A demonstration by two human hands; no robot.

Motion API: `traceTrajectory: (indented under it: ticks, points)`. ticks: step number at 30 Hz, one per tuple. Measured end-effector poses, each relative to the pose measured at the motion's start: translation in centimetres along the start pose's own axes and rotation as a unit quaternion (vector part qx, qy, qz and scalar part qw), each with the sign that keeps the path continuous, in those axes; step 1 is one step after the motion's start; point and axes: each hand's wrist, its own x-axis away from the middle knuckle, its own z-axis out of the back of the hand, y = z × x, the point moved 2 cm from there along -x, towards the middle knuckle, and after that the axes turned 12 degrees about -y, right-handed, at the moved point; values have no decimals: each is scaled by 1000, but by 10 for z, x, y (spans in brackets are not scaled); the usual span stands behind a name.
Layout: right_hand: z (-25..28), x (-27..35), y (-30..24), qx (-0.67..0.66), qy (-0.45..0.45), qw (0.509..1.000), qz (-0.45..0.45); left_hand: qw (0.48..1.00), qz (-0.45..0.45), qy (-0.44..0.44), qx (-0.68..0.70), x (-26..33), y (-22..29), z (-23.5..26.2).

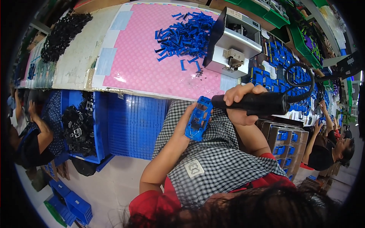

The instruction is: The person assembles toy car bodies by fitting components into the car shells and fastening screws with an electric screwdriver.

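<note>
In my left hand [183,123] is a blue toy car body [195,121], gripped along its side and held just off the near edge of the table, over my lap. My right hand [237,94] is wrapped around a thick black power screwdriver [269,103], held nearly level, with a coiled black cord [311,89] at its rear. The front of the tool meets the upper end of the car. Its tip is hidden, so I cannot tell exactly where it touches.
A pile of small blue plastic parts [186,36] lies on the pink mat [140,57]. Beside it stands a silver machine [237,41]. Rows of blue car bodies [279,55] fill the right side. Left are black parts [62,36] and a blue crate [99,125]. Other people work at both sides.
</note>
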Motion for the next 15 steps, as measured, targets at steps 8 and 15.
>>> traceTrajectory:
  ticks: [8, 15]
  points:
    - [-6, -9, 15, 16, -33, 999, -39, 1000, -6, -13, 3, -2, 3, 1]
    - [-7, -7, 19, 13, -45, 998, -40, 999, -5, -18, 31, -7, 1, 6]
